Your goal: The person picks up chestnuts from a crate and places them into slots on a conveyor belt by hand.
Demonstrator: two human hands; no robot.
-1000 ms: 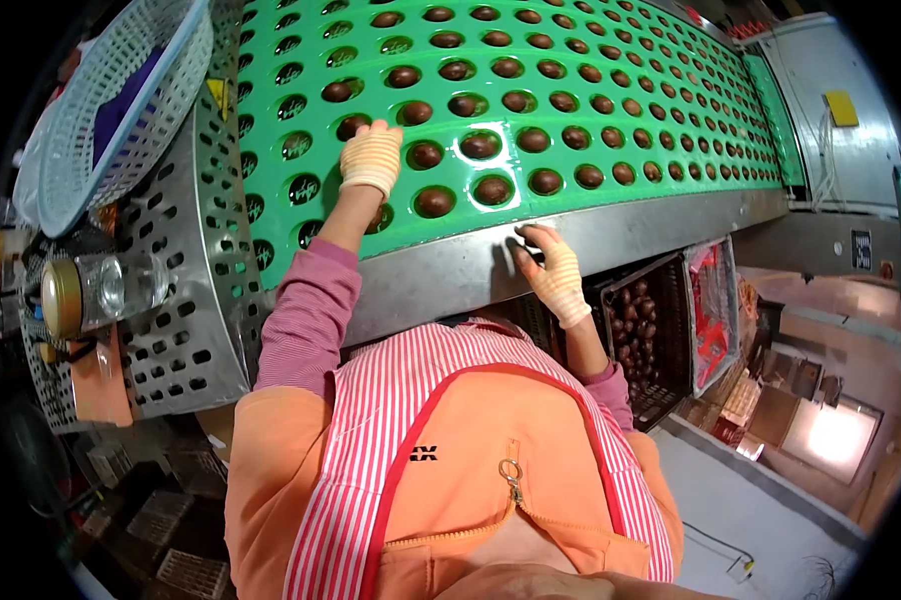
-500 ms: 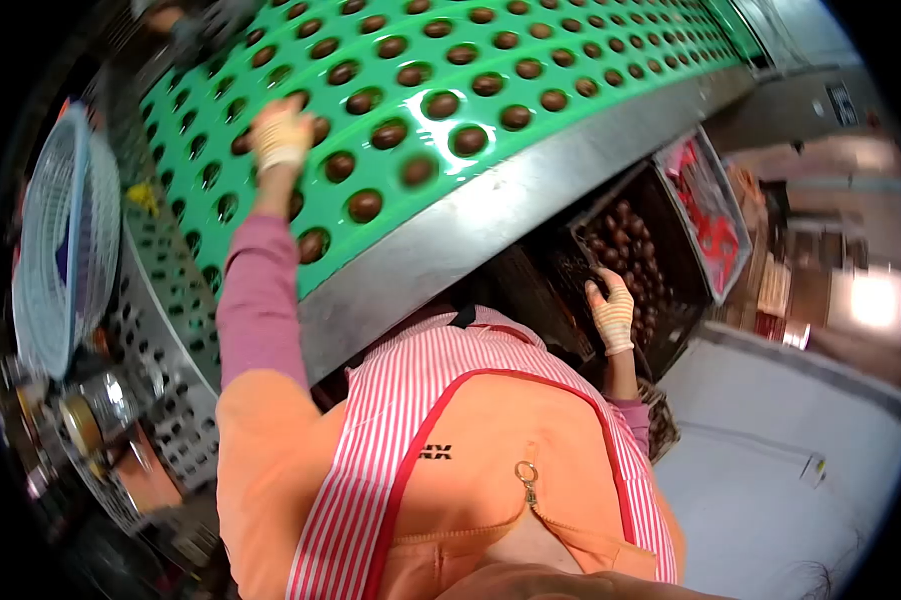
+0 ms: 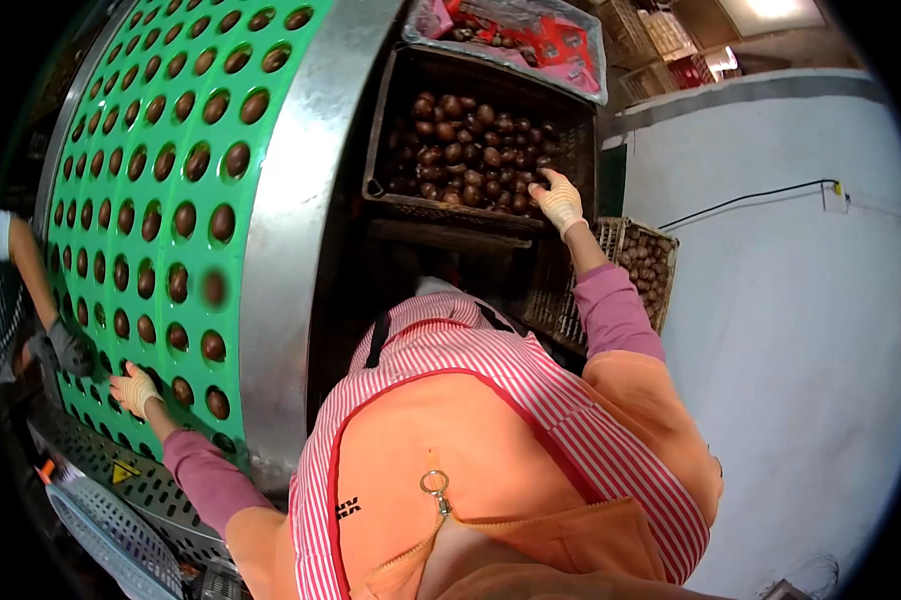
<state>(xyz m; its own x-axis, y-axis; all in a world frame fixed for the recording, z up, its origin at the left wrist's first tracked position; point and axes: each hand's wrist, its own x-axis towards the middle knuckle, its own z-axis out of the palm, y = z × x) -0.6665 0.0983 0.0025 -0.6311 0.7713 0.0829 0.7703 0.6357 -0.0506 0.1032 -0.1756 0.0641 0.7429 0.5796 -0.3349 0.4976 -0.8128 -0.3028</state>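
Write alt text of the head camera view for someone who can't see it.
A person's gloved right hand reaches over the edge of a dark crate of brown, rounded items; the gloved left hand is over a green surface dotted with similar items. A co-worker's gloved hand is near the left.

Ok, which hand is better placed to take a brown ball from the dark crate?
Probably the right hand: it is at the dark crate, close to the brown balls. The left hand is away at the green tray.
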